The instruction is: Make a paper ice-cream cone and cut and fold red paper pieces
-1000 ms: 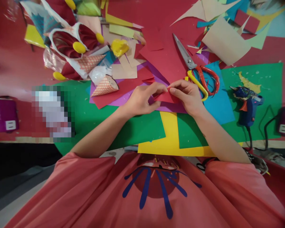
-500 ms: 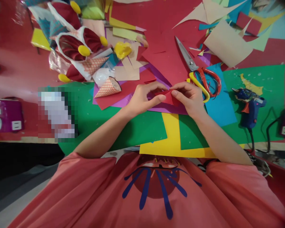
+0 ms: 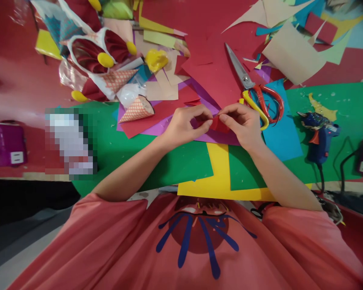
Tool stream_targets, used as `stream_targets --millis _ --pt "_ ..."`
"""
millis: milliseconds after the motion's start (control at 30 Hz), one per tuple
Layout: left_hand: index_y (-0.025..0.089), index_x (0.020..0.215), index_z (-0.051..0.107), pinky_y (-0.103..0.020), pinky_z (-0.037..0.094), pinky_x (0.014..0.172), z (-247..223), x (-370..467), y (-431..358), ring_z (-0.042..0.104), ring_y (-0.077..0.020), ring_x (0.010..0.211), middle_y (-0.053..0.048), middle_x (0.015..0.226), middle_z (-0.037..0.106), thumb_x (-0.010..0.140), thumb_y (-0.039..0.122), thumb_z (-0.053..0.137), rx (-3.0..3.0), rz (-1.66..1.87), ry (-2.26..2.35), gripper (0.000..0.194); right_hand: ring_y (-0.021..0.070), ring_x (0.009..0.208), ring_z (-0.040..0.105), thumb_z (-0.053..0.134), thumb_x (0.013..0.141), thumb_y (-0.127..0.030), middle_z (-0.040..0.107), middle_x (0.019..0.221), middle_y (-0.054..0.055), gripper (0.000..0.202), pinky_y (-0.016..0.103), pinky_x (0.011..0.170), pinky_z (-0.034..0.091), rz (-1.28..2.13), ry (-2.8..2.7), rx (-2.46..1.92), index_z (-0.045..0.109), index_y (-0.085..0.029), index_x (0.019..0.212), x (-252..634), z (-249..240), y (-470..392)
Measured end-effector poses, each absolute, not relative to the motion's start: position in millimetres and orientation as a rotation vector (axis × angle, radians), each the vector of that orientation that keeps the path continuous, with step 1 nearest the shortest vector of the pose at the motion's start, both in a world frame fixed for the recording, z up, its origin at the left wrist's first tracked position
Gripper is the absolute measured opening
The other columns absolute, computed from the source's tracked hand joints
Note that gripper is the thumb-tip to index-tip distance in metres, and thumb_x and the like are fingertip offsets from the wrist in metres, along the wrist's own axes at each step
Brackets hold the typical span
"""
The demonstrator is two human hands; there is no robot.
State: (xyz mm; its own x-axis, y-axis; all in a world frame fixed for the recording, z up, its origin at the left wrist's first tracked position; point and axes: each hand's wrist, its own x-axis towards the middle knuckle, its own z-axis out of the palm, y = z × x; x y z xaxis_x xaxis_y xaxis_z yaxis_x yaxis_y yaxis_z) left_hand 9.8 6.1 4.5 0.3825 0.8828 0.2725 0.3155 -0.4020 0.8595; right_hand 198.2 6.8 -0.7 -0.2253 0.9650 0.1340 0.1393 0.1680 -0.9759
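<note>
Two hands meet on one small folded piece of red paper (image 3: 219,124), which sits pinched between them just above a purple sheet (image 3: 213,137). The left hand (image 3: 181,129) closes thumb and fingers on the paper's left end; the right hand (image 3: 242,123) closes on its right end and covers most of that side. The paper's long axis runs left to right, from one grip to the other, so neither hand is nearer: both touch it.

Outward from the red paper, the purple sheet lies on overlapping green (image 3: 175,161) and yellow sheets (image 3: 219,173) toward the person. Just right of the paper, beyond the right hand, scissors with red and yellow handles (image 3: 257,96) rest on a blue sheet (image 3: 282,137), blades pointing away. Further right a blue glue gun (image 3: 319,135) lies on green paper. Left of the red paper a patterned paper cone (image 3: 136,110) lies near folded fan-like decorations (image 3: 99,60). Scraps of coloured paper crowd the red tabletop (image 3: 21,84) beyond.
</note>
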Motion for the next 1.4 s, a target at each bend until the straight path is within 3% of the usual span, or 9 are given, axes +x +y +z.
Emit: stream_targets --millis 233,400,567,867,1400 --pt "0.017 0.072 0.060 -0.020 0.047 0.060 6.1 10.6 6.3 0.058 -0.0076 0.061 0.002 0.067 0.065 0.077 0.018 0.062 1.855 0.936 1.023 0.005 0.0119 0.069 0.060 0.068 0.080 -0.046 0.065 0.072 -0.002 0.025 0.029 0.067 0.052 1.225 -1.549 -1.143 0.065 -0.022 0.075 198.2 1.3 5.0" --pt "0.016 0.075 0.057 -0.018 0.045 0.052 7.8 11.5 5.5 0.057 -0.0064 0.053 0.002 0.061 0.059 0.087 0.033 0.057 1.643 0.826 0.985 0.021 0.0119 0.074 0.061 0.068 0.079 -0.048 0.065 0.077 -0.001 0.027 0.028 0.070 0.051 1.233 -1.534 -1.137 0.063 -0.022 0.078 198.1 1.8 6.6" --pt "0.016 0.076 0.059 -0.017 0.045 0.049 8.6 13.6 6.1 0.056 -0.0056 0.052 0.002 0.060 0.060 0.085 0.042 0.062 1.516 0.899 0.988 0.027 0.0120 0.075 0.061 0.074 0.074 -0.044 0.067 0.081 -0.002 0.026 0.026 0.068 0.051 1.240 -1.601 -1.117 0.063 -0.022 0.083 198.5 3.6 8.3" --pt "0.015 0.077 0.059 -0.015 0.044 0.043 11.9 10.6 11.3 0.056 -0.0045 0.045 0.002 0.056 0.063 0.081 0.042 0.067 1.340 0.856 0.968 0.029 0.0091 0.062 0.055 0.075 0.072 -0.043 0.063 0.070 -0.005 0.024 0.023 0.057 0.046 1.231 -1.526 -1.172 0.064 -0.022 0.075 200.6 -0.4 11.7" --pt "0.016 0.076 0.055 -0.015 0.044 0.041 9.1 12.9 9.1 0.055 -0.0045 0.043 0.003 0.054 0.061 0.084 0.041 0.064 1.385 0.914 0.989 0.028 0.0088 0.068 0.057 0.073 0.076 -0.047 0.064 0.075 -0.005 0.025 0.022 0.061 0.048 1.241 -1.437 -1.154 0.066 -0.022 0.079 202.9 -9.6 12.4"
